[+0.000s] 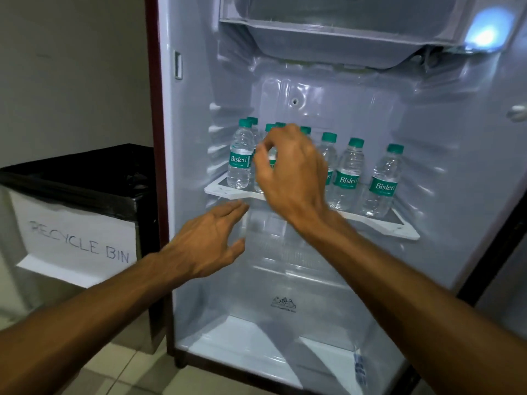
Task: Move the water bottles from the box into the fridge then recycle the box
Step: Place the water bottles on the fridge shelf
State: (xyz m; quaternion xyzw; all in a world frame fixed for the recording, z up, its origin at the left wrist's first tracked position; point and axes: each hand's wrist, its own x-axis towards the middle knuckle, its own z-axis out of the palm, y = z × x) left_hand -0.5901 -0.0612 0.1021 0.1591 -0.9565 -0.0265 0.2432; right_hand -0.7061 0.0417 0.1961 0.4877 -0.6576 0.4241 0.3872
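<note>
Several clear water bottles with green caps and green labels, such as the leftmost one [241, 158] and the rightmost one [382, 183], stand upright on the white fridge shelf [405, 228]. My right hand [291, 172] hovers in front of the left-middle bottles with its fingers loosely curled, and I see nothing held in it. One bottle [271, 161] shows through the gap between its thumb and fingers. My left hand [211, 240] reaches out just below the shelf's front edge, fingers straight and empty. The box is out of view.
The fridge interior [313, 280] stands open, with a freezer tray [328, 38] above and bare space under the shelf. Left of the fridge is a black-lined bin [85, 178] bearing a paper sign that reads RECYCLE BIN [79, 243]. Tiled floor lies below.
</note>
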